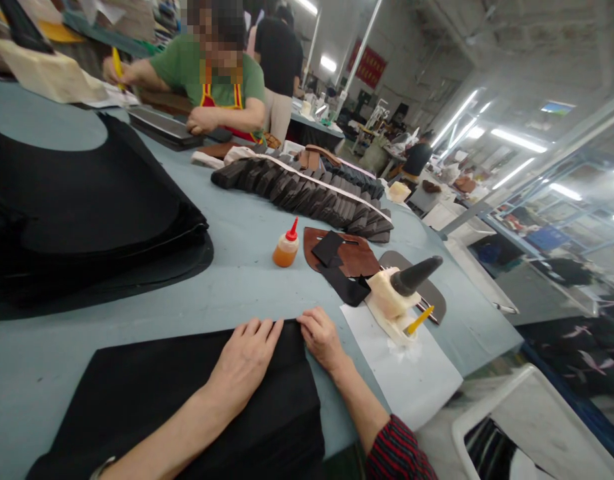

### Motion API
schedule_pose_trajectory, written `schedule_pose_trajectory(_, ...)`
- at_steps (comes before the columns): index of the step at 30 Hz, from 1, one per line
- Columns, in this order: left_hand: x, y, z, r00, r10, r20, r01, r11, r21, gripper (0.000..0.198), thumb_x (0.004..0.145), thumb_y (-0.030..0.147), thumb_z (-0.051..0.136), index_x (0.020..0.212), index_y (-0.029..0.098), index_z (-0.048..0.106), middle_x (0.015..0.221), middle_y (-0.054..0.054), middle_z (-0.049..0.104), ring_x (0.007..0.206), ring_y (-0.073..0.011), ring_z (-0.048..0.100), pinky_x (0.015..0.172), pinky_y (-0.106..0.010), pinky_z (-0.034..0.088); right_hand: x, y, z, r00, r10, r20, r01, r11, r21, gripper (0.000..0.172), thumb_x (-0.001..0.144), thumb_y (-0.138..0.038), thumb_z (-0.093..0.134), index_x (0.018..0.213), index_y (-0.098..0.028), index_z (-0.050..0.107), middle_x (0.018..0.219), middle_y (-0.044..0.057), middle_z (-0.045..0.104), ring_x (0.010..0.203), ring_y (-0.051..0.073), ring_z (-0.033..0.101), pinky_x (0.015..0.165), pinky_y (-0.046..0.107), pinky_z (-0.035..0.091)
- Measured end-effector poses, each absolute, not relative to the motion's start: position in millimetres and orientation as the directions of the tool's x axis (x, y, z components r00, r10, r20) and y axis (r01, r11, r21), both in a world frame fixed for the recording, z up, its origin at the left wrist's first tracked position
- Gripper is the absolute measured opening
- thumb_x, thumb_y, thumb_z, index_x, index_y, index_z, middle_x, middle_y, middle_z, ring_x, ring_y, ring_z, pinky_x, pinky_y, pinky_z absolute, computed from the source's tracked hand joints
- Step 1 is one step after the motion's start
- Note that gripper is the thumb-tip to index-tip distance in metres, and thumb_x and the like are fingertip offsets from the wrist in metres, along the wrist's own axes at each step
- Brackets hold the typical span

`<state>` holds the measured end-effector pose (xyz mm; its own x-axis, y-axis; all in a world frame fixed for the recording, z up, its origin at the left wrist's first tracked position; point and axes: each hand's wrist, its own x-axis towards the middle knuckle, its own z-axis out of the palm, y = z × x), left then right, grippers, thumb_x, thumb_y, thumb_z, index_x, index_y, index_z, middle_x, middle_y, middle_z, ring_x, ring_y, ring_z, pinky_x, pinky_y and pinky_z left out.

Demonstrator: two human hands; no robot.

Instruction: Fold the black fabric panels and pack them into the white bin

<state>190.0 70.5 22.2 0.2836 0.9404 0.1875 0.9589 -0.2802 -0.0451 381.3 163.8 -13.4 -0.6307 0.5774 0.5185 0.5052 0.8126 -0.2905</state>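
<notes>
Both hands rest on a black fabric panel (187, 393) lying flat at the near edge of the blue-grey desk (247, 267): the left hand (244, 360) lies palm down, fingers extended and close together, pressing the far edge of the panel, while the right hand (321, 340) sits at the panel's far right corner with fingers curled down onto the edge, apparently pinching or folding it, though the grip itself cannot be made out. As a judgement, the work stands at an early stage of edge handling: the far edge appears aligned under the fingers, and no adhesive is visible on the panel. An orange glue bottle with a red nozzle (286, 248) stands untouched, well beyond the hands. To the right, a cream block holding a dark cone-shaped tool (407, 283) sits on a white sheet (411, 373), near brown and black leather pieces (344, 257). A row of dark stacked pieces (307, 190) and a large pile of black panels (87, 200) lie farther off. A co-worker in a green shirt (211, 73) works at the far side.
</notes>
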Motion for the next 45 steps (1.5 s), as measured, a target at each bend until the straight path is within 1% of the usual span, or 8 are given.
schedule_pose_trajectory(9,199,75,23,0.264,0.951,0.163,0.963,-0.25,-0.101,0.051,0.088,0.008,0.036,0.137,0.02,0.045,0.094,-0.006,0.058,0.084,-0.0216,0.05,0.07,-0.038,0.041,378,161,-6,-0.566,0.663,0.49,0.497,0.749,-0.438,0.021,0.086,-0.006,0.046,0.093,-0.018,0.062,0.089,0.007,0.061,0.087,0.019,0.056,0.078,0.033,0.051)
schedule_pose_trajectory(14,198,75,22,0.275,0.947,0.168,0.96,-0.263,-0.093,0.051,0.087,0.006,0.036,0.136,0.019,0.046,0.097,-0.008,0.058,0.085,-0.0218,0.049,0.07,-0.038,0.041,379,157,5,-0.571,0.692,0.441,0.483,0.718,-0.502,0.027,0.084,-0.007,0.048,0.106,-0.017,0.06,0.098,0.009,0.062,0.095,0.02,0.057,0.085,0.036,0.051)
schedule_pose_trajectory(25,197,75,27,0.289,0.943,0.163,0.955,-0.272,-0.117,0.052,0.088,0.008,0.036,0.137,0.026,0.044,0.095,-0.006,0.057,0.084,-0.021,0.05,0.069,-0.036,0.04,382,162,-10,-0.595,0.644,0.481,0.509,0.765,-0.393,0.023,0.089,-0.009,0.046,0.099,-0.017,0.065,0.092,0.008,0.062,0.088,0.018,0.057,0.077,0.032,0.053)
schedule_pose_trajectory(32,204,77,27,0.284,0.946,0.157,0.955,-0.264,-0.139,0.051,0.088,0.008,0.037,0.133,0.027,0.048,0.094,-0.006,0.057,0.084,-0.0222,0.051,0.068,-0.038,0.041,384,162,-9,-0.696,0.543,0.469,0.532,0.829,-0.171,0.023,0.092,-0.009,0.044,0.097,-0.017,0.065,0.091,0.009,0.062,0.085,0.019,0.054,0.078,0.033,0.051)
schedule_pose_trajectory(35,207,77,27,0.292,0.944,0.155,0.952,-0.271,-0.144,0.05,0.087,0.007,0.038,0.132,0.026,0.049,0.095,-0.006,0.058,0.085,-0.0226,0.051,0.068,-0.038,0.041,386,162,-5,-0.71,0.556,0.432,0.566,0.816,-0.119,0.023,0.092,-0.01,0.044,0.094,-0.017,0.065,0.089,0.009,0.062,0.084,0.02,0.052,0.076,0.035,0.049)
schedule_pose_trajectory(38,209,76,27,0.289,0.944,0.161,0.953,-0.268,-0.143,0.052,0.086,0.005,0.038,0.134,0.025,0.047,0.097,-0.007,0.058,0.085,-0.0224,0.052,0.068,-0.038,0.041,385,158,-1,-0.632,0.609,0.479,0.633,0.763,-0.136,0.025,0.091,-0.009,0.043,0.1,-0.016,0.065,0.095,0.011,0.062,0.089,0.022,0.052,0.078,0.039,0.049)
schedule_pose_trajectory(41,209,75,24,0.292,0.943,0.161,0.952,-0.272,-0.138,0.049,0.086,0.006,0.037,0.131,0.022,0.05,0.096,-0.007,0.059,0.085,-0.0225,0.052,0.07,-0.039,0.042,378,149,-3,-0.633,0.596,0.493,0.574,0.79,-0.217,0.033,0.092,-0.007,0.041,0.117,-0.016,0.061,0.104,0.012,0.062,0.098,0.023,0.053,0.084,0.039,0.049)
schedule_pose_trajectory(45,207,71,20,0.268,0.947,0.178,0.961,-0.249,-0.12,0.048,0.087,0.006,0.036,0.131,0.016,0.05,0.103,-0.01,0.062,0.091,-0.0217,0.053,0.08,-0.04,0.045,372,141,-9,-0.677,0.579,0.454,0.52,0.813,-0.261,0.039,0.093,-0.008,0.04,0.127,-0.018,0.056,0.102,0.011,0.063,0.096,0.022,0.055,0.084,0.039,0.051)
